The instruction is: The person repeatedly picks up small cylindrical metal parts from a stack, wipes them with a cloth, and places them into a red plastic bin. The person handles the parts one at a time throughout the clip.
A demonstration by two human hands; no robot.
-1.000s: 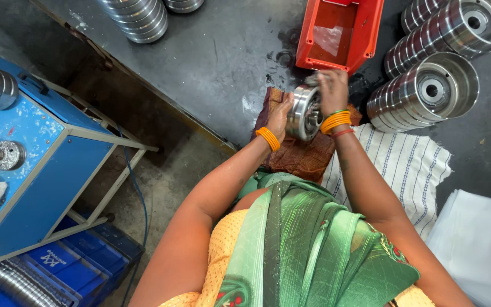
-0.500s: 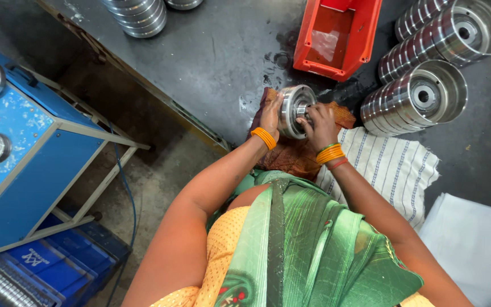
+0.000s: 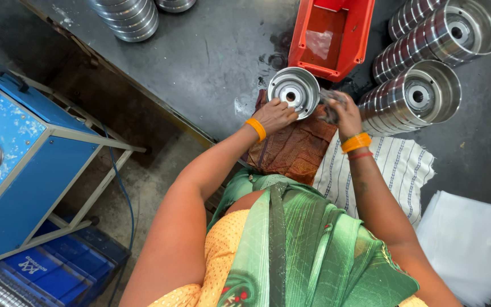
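Since the earlier frame the steel hub (image 3: 294, 91) had turned open-face up, and the right hand (image 3: 345, 111) had come off it. The left hand (image 3: 275, 115), fingers curled, gripped the hub's rim at 7 o'clock. The right hand was closed on something dark, perhaps a rag, at the hub's 3 o'clock, below the red bin (image 3: 331, 35).

Bare-armed person in a green drape over an orange blouse, an orange bangle on each wrist.

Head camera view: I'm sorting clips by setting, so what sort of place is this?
Probably a small metal-parts workshop. Stacks of shiny metal hubs lie on a dark steel bench, a blue machine stand sits alongside, and the left hand steadies one hub.
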